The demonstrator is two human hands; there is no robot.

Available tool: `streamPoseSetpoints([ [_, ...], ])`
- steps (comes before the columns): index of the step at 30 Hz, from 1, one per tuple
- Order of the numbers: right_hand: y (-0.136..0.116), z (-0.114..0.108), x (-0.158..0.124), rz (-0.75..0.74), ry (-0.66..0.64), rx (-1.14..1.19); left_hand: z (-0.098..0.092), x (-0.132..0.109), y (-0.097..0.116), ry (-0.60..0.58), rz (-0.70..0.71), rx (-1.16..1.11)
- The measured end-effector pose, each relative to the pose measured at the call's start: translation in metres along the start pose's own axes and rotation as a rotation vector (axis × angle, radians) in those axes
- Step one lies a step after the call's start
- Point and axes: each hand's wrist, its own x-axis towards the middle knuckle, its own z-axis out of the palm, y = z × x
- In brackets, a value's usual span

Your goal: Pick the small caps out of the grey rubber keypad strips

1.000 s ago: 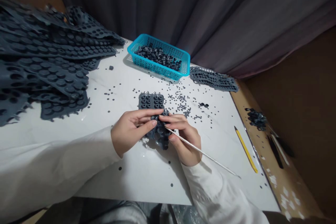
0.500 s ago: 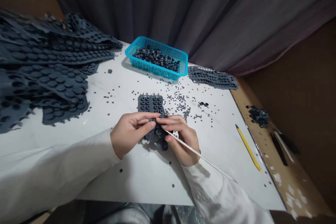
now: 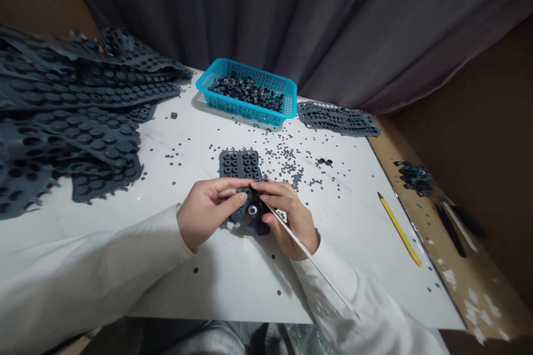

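A dark grey rubber sheet with rows of moulded ring-shaped parts lies on the white table, its near end bent up between my hands. My left hand grips the sheet's left side, thumb on top and fingers along the fold. My right hand holds a thin white stick that slants back over my right forearm, and its fingertips press on the sheet's right side. One ring with a pale rim shows between the thumbs. The stick's tip is hidden by my fingers.
A blue basket full of small dark rubber parts stands at the back. Large perforated rubber sheets pile up at left. Another folded sheet lies back right. Small dark discs are scattered around. A yellow pencil-like tool lies at right.
A ring with a pale rim now shows in the sheet between my thumbs, where an open hole was visible before. My right hand has shifted slightly, and the stick points more steeply down.
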Motion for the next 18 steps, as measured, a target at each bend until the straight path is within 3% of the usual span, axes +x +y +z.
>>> streamPoseSetpoints([
  [9, -0.0066, -0.0014, 0.0017, 0.119, 0.048, 0.137, -0.0004, 0.0, 0.001, -0.018, -0.017, 0.003],
  [18, -0.0083, -0.0022, 0.0037, 0.117, 0.041, 0.135, -0.001, 0.0005, 0.0003, -0.023, -0.006, 0.003],
])
